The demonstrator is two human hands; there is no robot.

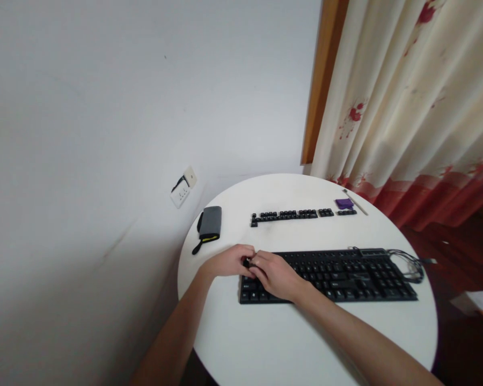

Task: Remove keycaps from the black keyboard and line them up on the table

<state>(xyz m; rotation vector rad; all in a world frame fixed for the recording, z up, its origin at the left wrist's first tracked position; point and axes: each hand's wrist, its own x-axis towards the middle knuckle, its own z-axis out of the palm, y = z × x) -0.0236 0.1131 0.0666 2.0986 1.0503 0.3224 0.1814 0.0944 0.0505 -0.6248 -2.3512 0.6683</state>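
Note:
A black keyboard (346,279) lies flat on a round white table (273,343). Over its upper left corner, my left hand (231,261) has its fingers bent into a pinch. My right hand (277,273) meets it there, thumb and fingers also pinched together. Something small and dark shows between the fingertips, too hidden to make out. Behind the keyboard, loose black keycaps (288,215) are laid out in a row, several of them grouped. The keyboard's coiled cable (414,273) rests at its right end.
On the table's left is a grey pouch (211,221) with a black strap. A folded purple cloth (344,203) and a thin brush-like stick (356,202) lie at the back right. A wall with a socket (181,193) stands left; a patterned curtain (386,118) hangs right.

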